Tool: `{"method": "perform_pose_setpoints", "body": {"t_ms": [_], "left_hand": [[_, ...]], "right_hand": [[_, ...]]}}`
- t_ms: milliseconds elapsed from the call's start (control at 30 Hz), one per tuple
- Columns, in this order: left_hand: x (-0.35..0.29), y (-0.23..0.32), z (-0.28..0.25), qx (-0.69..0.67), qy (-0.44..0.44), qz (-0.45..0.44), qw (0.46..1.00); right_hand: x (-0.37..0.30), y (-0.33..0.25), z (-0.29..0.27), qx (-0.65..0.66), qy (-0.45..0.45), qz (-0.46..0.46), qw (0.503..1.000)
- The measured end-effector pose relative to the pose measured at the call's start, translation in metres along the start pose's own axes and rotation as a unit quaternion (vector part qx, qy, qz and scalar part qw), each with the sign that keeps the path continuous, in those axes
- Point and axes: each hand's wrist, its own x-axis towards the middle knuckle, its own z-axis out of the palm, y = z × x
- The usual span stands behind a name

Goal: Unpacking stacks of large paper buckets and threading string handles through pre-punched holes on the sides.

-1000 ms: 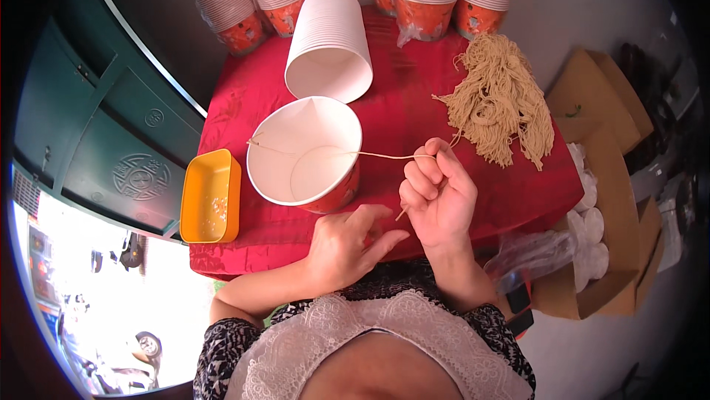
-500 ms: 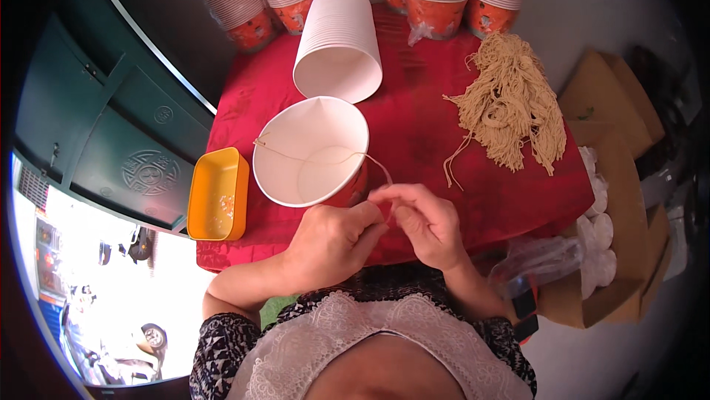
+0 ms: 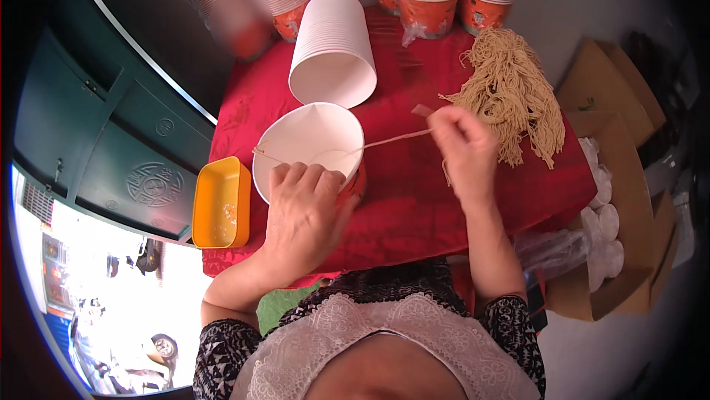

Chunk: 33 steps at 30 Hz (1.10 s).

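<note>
A white-lined paper bucket [image 3: 307, 130] with a red outside lies tilted on the table, its mouth toward me. My left hand [image 3: 307, 204] is closed over its near rim, knuckles up, the thumb partly hidden. A thin beige cord [image 3: 396, 139] crosses the bucket's mouth from a knotted end at the left rim and runs out past the right rim. My right hand [image 3: 466, 145], slightly blurred, pinches the cord and holds it taut to the right. By those fingers shows a small brownish flat tip [image 3: 422, 111], which I cannot make out.
A nested stack of paper buckets [image 3: 333, 45] lies behind. More wrapped stacks [image 3: 429, 15] stand along the back. A heap of beige cords [image 3: 514, 96] lies at right, a yellow plastic box [image 3: 222, 204] at left. An open cardboard box [image 3: 636, 252] sits beside the table.
My right hand has moved up and right, drawing the cord out straight. My left hand has shifted from beside the right hand onto the bucket's near rim.
</note>
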Motion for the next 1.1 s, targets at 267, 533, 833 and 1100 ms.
{"method": "perform_pose_setpoints", "body": {"t_ms": [267,533,833,1100], "left_hand": [[-0.017,-0.018,-0.018,-0.117,-0.083,-0.041,0.989],[-0.006,-0.025,-0.016,-0.179,-0.043,-0.068,0.981],[-0.001,-0.029,-0.011,-0.197,-0.069,-0.133,0.969],[0.000,-0.033,-0.011,-0.193,-0.089,-0.134,0.968]], "right_hand": [[-0.027,-0.006,0.005,-0.092,-0.018,-0.162,0.982],[-0.073,-0.013,0.023,-0.102,-0.069,-0.207,0.971],[-0.073,-0.003,0.036,-0.107,-0.078,-0.209,0.969],[-0.071,-0.002,0.039,-0.106,-0.079,-0.213,0.968]]}}
